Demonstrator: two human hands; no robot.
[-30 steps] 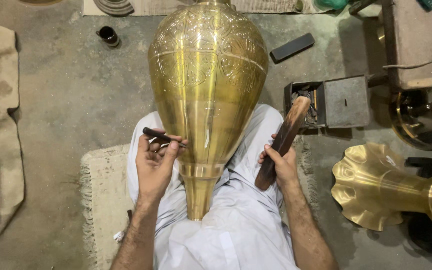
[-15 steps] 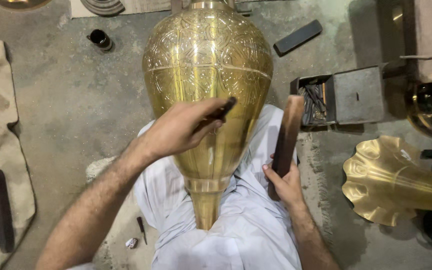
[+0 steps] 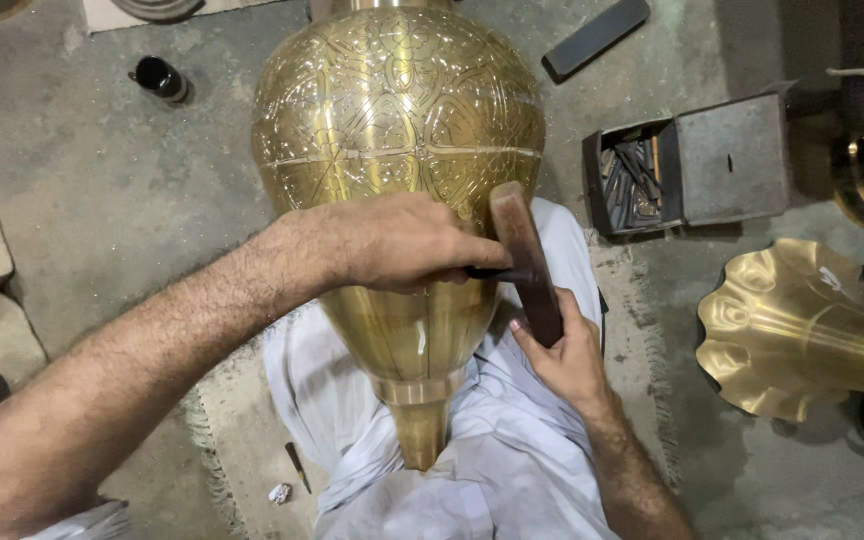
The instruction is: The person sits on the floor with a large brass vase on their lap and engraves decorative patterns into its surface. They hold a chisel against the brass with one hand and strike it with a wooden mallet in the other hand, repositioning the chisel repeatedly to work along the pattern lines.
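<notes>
Both hands work on a big brass vase.
Left hand pinches a thin dark tool (tip at 3 o'clock); right hand grips a wooden stick.

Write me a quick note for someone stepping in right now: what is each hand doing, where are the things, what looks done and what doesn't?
Left hand: closed in a grip on a thin dark chisel, tip against the brass vase.
Right hand: grips a wooden mallet, its upper end by the chisel.
The vase lies across the lap, narrow neck toward the body.
Open metal box of tools sits on the floor to the right; a fluted brass piece nearer.
Done: wide upper body is engraved.
Left: the lower taper looks plain.
</notes>
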